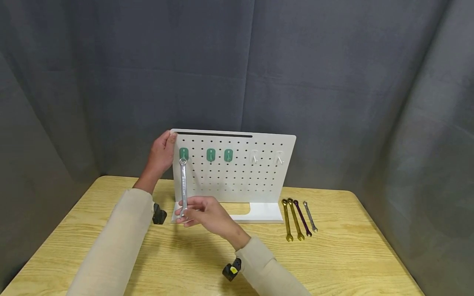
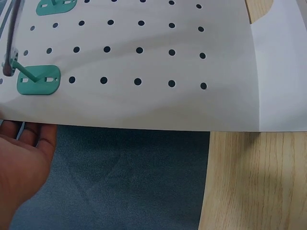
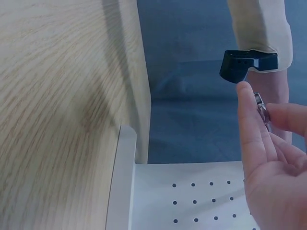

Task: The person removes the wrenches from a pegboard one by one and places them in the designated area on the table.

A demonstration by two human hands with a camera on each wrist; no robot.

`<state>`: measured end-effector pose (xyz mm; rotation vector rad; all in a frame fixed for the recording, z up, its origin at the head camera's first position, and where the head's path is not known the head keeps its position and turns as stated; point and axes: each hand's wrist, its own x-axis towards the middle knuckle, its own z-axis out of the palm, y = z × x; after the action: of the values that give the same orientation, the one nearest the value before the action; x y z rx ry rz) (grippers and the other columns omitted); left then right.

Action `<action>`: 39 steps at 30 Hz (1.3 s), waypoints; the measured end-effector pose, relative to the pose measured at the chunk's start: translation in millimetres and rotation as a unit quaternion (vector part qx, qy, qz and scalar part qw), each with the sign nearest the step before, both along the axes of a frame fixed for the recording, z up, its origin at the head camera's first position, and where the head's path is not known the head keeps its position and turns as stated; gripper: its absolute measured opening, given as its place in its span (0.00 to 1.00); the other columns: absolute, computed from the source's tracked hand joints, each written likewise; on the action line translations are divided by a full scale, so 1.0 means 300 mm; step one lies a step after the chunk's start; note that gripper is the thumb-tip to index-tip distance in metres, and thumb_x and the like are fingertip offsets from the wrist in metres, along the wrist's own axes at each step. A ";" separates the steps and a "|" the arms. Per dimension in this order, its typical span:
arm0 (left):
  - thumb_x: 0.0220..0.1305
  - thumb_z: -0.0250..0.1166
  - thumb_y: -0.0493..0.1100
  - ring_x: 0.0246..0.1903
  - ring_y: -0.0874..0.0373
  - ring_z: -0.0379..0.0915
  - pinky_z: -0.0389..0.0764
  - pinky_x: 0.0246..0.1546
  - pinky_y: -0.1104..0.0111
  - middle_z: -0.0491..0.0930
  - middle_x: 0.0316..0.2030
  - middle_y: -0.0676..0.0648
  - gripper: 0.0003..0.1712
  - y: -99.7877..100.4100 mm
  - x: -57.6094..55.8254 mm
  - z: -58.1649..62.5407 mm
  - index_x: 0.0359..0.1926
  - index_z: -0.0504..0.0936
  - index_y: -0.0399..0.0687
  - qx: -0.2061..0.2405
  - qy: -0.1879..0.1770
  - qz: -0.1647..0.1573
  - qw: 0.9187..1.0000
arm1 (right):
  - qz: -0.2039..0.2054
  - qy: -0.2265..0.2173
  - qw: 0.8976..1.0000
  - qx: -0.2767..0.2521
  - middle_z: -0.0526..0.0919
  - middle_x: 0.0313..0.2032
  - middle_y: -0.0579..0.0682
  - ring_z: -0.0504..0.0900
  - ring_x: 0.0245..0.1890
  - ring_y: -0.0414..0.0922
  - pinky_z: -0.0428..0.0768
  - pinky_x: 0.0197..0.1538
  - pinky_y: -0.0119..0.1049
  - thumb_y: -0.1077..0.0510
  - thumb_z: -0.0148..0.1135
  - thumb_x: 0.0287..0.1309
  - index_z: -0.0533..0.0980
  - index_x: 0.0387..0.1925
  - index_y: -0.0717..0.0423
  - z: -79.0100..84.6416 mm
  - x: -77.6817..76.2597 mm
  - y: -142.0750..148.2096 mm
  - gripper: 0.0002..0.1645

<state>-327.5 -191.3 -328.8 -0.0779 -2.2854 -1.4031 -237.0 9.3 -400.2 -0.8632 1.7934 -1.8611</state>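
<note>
A white pegboard (image 1: 237,174) stands on the table, and my left hand (image 1: 161,152) grips its upper left edge. In the left wrist view, the fingers of that hand (image 2: 26,158) go behind the board's edge. Between thumb and fingers, my right hand (image 1: 207,216) pinches the lower, open end of a silver combination wrench (image 1: 184,185). The wrench hangs nearly upright before the board. Its ring end meets the tip of the leftmost green hook (image 2: 38,80); whether the ring is fully around it I cannot tell. The right wrist view shows only the wrench's pinched end (image 3: 262,109).
Two more green hooks (image 1: 211,155) and two white hooks (image 1: 254,157) sit further right on the board. Right of its base (image 1: 264,212), two gold wrenches (image 1: 295,218), a purple wrench (image 1: 302,218) and a small silver wrench (image 1: 310,216) lie on the wooden table (image 1: 344,250). Grey curtains surround it.
</note>
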 end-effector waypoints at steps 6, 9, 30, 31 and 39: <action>0.83 0.43 0.61 0.33 0.50 0.60 0.65 0.35 0.59 0.61 0.32 0.42 0.25 0.003 0.005 0.001 0.40 0.66 0.43 -0.004 0.000 0.002 1.000 | -0.002 0.005 1.000 -0.002 0.87 0.46 0.57 0.88 0.44 0.54 0.83 0.49 0.54 0.68 0.59 0.71 0.77 0.57 0.69 0.010 0.006 0.006 0.16; 0.83 0.43 0.60 0.33 0.50 0.61 0.65 0.35 0.59 0.62 0.33 0.41 0.25 0.002 0.004 0.001 0.41 0.66 0.42 -0.004 0.006 -0.004 1.000 | -0.004 0.007 1.000 -0.002 0.87 0.48 0.61 0.89 0.44 0.51 0.83 0.49 0.53 0.68 0.58 0.71 0.77 0.57 0.70 0.016 0.005 0.006 0.16; 0.82 0.42 0.61 0.38 0.48 0.68 0.72 0.40 0.58 0.71 0.41 0.37 0.28 -0.001 -0.003 -0.001 0.48 0.69 0.39 0.002 0.002 -0.017 1.000 | -0.027 0.020 0.999 0.010 0.87 0.47 0.59 0.89 0.44 0.49 0.85 0.47 0.44 0.66 0.58 0.72 0.78 0.57 0.66 0.031 0.003 0.067 0.15; 0.83 0.42 0.61 0.38 0.48 0.68 0.71 0.39 0.58 0.71 0.41 0.37 0.28 -0.001 -0.003 -0.002 0.47 0.69 0.39 0.003 0.003 -0.017 1.000 | -0.031 0.019 0.999 0.013 0.87 0.47 0.58 0.89 0.44 0.49 0.84 0.47 0.44 0.66 0.59 0.72 0.78 0.57 0.66 0.030 0.003 0.074 0.15; 0.83 0.43 0.60 0.36 0.47 0.66 0.69 0.37 0.58 0.70 0.39 0.37 0.26 -0.002 -0.001 -0.003 0.43 0.67 0.40 -0.004 0.005 -0.009 1.000 | -0.055 0.025 0.998 0.015 0.87 0.48 0.56 0.88 0.45 0.50 0.85 0.46 0.45 0.66 0.57 0.74 0.78 0.58 0.66 0.025 -0.001 0.151 0.15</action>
<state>-327.9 -191.7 -329.8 -0.1074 -2.2871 -1.3993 -237.2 54.6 -392.7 -0.8221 1.9291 -1.8902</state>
